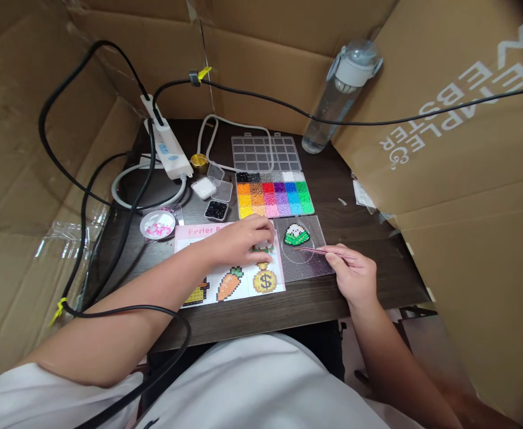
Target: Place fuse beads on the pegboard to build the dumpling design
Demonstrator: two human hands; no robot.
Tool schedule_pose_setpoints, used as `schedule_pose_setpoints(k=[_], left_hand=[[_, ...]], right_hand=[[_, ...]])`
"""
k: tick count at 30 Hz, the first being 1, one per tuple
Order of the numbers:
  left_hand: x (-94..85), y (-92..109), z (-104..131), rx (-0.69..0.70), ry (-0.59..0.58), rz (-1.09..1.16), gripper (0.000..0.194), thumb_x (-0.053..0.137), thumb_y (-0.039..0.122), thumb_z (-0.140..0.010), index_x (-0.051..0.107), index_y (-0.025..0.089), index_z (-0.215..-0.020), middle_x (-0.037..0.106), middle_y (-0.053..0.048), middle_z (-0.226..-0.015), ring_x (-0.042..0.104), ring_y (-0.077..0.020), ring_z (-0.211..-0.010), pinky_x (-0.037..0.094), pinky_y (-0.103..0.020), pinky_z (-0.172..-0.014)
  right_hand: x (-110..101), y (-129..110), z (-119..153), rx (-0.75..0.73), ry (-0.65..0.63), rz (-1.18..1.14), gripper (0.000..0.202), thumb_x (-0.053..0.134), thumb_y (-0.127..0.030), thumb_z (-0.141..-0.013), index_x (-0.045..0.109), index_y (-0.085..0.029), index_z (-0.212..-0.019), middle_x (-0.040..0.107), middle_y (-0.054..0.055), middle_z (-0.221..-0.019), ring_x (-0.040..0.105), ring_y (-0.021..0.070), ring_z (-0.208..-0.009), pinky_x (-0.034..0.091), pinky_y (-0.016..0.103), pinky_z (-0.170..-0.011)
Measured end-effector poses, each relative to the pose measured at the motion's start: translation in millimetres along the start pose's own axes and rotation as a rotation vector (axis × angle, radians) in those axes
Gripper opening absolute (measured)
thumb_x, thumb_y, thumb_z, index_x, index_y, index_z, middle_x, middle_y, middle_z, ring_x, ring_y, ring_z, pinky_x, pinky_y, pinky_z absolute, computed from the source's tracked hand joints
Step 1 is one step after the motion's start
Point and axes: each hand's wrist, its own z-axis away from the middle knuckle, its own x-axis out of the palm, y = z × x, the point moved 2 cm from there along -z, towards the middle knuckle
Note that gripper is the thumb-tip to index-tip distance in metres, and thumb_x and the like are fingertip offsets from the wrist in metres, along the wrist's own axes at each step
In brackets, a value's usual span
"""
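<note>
My right hand [357,274] grips pink tweezers [335,253], their tips pointing left over the clear pegboard [306,271]. On that pegboard lies a bead figure [297,235], white above and green below with a dark outline, just beyond the tweezer tips. My left hand [247,238] rests over the right part of the printed pattern sheet [210,262], thumb and curved fingers apart, with nothing visible held. It hides part of the sheet's upper pictures; a carrot and a money bag show below it.
Behind the sheet stands a sorted bead box [274,195] with its clear lid [266,154] open. Small boxes of white beads [204,188] and black beads [216,210] sit left of it, near a white dish [158,224]. A power strip [169,149], black cables [261,95] and a water bottle [337,95] are around.
</note>
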Motion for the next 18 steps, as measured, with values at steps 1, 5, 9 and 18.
schedule_pose_setpoints(k=[1, 5, 9, 18], left_hand=[[0.4, -0.4, 0.2, -0.001, 0.000, 0.005, 0.022, 0.069, 0.038, -0.085, 0.064, 0.020, -0.098, 0.060, -0.009, -0.110, 0.056, -0.0215, -0.102, 0.047, -0.035, -0.088], [0.3, -0.4, 0.7, -0.006, -0.001, 0.008, 0.023, 0.069, 0.038, -0.085, 0.064, 0.020, -0.098, 0.060, -0.009, -0.110, 0.056, -0.0215, -0.101, 0.047, -0.035, -0.088], [-1.0, 2.0, 0.2, -0.011, -0.014, -0.008, 0.022, 0.069, 0.037, -0.085, 0.064, 0.019, -0.097, 0.060, -0.009, -0.109, 0.057, -0.0214, -0.101, 0.047, -0.035, -0.089], [-0.5, 2.8, 0.3, -0.011, -0.013, -0.005, 0.020, 0.069, 0.034, -0.084, 0.065, 0.020, -0.097, 0.061, -0.009, -0.110, 0.057, -0.0216, -0.102, 0.047, -0.036, -0.089]], right_hand=[[-0.2, 0.5, 0.0, 0.002, 0.000, -0.003, 0.011, 0.069, -0.029, -0.084, 0.079, -0.024, -0.087, 0.078, 0.005, -0.083, 0.071, 0.0218, -0.078, 0.056, 0.038, -0.076], [-1.9, 3.8, 0.1, 0.007, 0.012, -0.021, 0.011, 0.069, -0.029, -0.084, 0.079, -0.024, -0.086, 0.078, 0.005, -0.084, 0.071, 0.0214, -0.077, 0.056, 0.039, -0.078], [-3.3, 8.1, 1.3, 0.014, 0.038, -0.038, 0.010, 0.071, -0.030, -0.083, 0.079, -0.024, -0.086, 0.078, 0.005, -0.084, 0.071, 0.0208, -0.078, 0.054, 0.041, -0.087], [-4.7, 5.2, -6.9, 0.269, 0.122, -0.555, 0.019, 0.078, -0.036, -0.074, 0.072, -0.019, -0.076, 0.065, 0.003, -0.068, 0.052, 0.0120, -0.053, 0.045, 0.029, -0.051]])
